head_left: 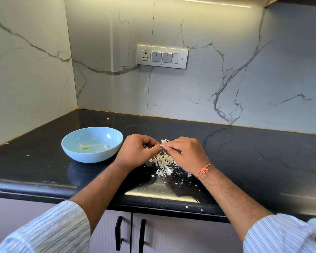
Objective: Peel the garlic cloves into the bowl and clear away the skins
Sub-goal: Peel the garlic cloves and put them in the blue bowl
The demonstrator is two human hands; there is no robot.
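Two hands: my left hand (135,151) and right hand (187,154) meet above the black counter (254,161), fingertips together.
Clove: a garlic clove (161,146) is pinched between both hands; only a small pale bit shows, with papery skin trailing from it.
Fingers: left fingers (153,143) curl round the clove to steady it; right fingers (169,146) nip the skin at the meeting point.
Skins: a loose heap of skins (163,162) lies on the counter directly under the hands, with flecks scattered toward the front edge.
Bowl: a light blue bowl (69,148) sits just left of the left hand, a few peeled pieces (86,147) inside.
Doing it well: I judge I should hold the clove firm, pull the skin away in one strip, keep it dropping onto the heap, then carry the clean clove left to the bowl.
Risk: I think stray flakes may drift off the counter edge.
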